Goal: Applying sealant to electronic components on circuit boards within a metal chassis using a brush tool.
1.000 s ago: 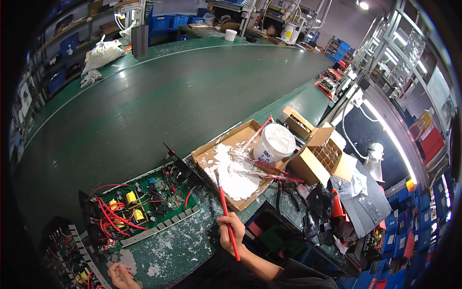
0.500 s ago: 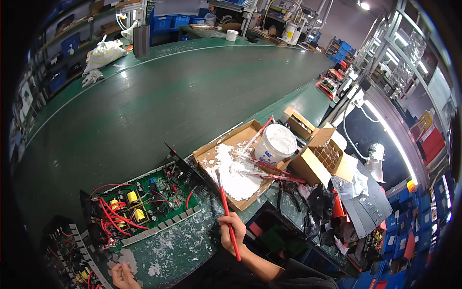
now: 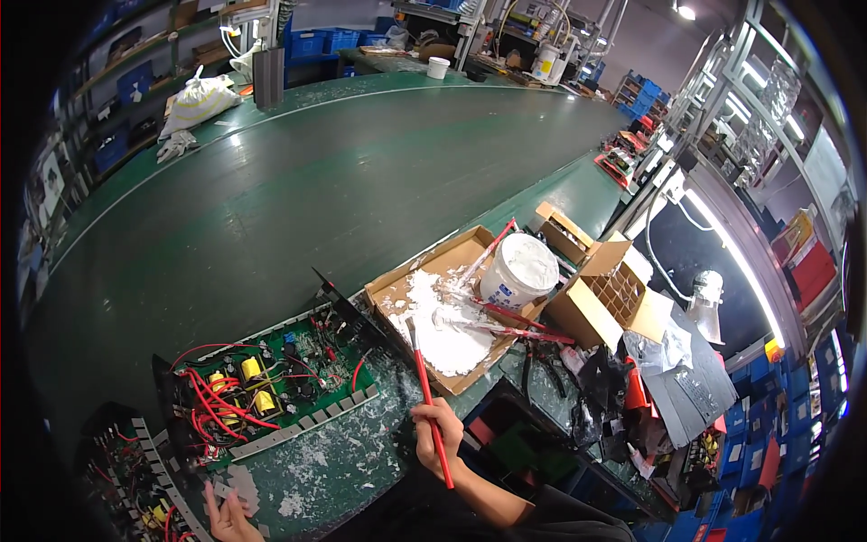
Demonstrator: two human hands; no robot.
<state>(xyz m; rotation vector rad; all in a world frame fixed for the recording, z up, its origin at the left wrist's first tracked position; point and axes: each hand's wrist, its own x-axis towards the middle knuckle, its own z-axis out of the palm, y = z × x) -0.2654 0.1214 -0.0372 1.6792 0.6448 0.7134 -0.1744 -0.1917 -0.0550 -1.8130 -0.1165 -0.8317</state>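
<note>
**Right fingers on the brush, left fingers a bit of a mystery**

From my remote end of the rig: the right hand's (image 3: 438, 434) fingers are wrapped round one red brush (image 3: 423, 370), its tip pointing away from them into the white paste (image 3: 461, 339). The left hand's (image 3: 233, 521) fingers sit slightly apart by some thin grey pieces (image 3: 242, 483); I can't tell if they're pinching one.

My worry: an overloaded tip could drip on the bench (image 3: 361, 465), or on the first circuit board (image 3: 316, 375) if it swings left of the right fingers. If the grey pieces cling together, the left fingers could lift two.

Counting outward: two circuit boards, the first just ahead of the left fingers, the second board (image 3: 135, 474) off to their left. At least three yellow blocks (image 3: 251, 368) on the first. Beyond the right fingers, one cardboard tray (image 3: 462, 251) with the paste and one white bucket (image 3: 506, 291), plus three red-handled tools (image 3: 542, 336) lying there. Farther right, one divider box (image 3: 591, 318). Grey pieces: too jumbled to count.
</note>
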